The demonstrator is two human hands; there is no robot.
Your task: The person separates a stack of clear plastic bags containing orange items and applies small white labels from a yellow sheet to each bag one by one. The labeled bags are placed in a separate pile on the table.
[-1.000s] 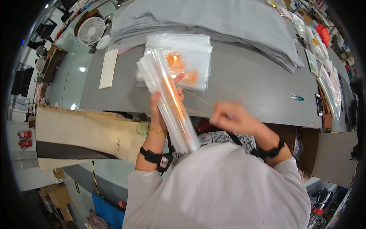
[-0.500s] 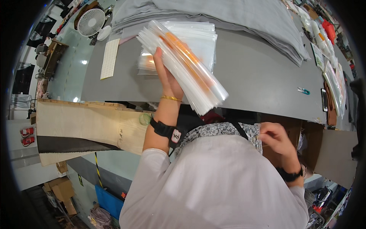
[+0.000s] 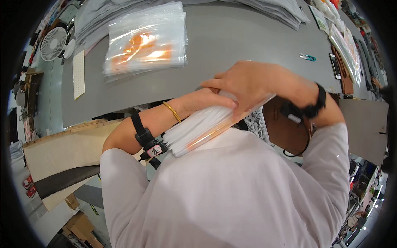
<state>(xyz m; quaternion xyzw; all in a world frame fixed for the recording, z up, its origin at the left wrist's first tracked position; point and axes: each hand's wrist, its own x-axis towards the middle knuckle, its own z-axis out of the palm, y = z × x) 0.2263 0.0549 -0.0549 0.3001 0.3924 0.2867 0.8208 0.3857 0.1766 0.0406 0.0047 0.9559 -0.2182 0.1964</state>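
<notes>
A folded bundle of clear plastic bags (image 3: 202,128) with an orange print lies slanted against my chest, at the near edge of the table. My left hand (image 3: 205,100) is closed round its upper side, thumb on top. Across its upper right part reaches my right hand (image 3: 250,82), back of the hand upward, its fingers curled over the bags and partly hidden. The two hands touch or overlap there. On the table at the far left lies a flat stack of similar clear bags (image 3: 171,35) with orange print.
Folded grey fabric (image 3: 273,10) covers the far side of the grey table (image 3: 231,41). Small teal thread snips (image 3: 307,57), a phone (image 3: 335,66) and more plastic packages (image 3: 345,51) lie at the right. A white card (image 3: 78,74) and a fan (image 3: 53,43) are at the left.
My left hand has brought the bundle down from over the table toward my chest and turned it. My right hand has come up from the right side onto the bundle.
</notes>
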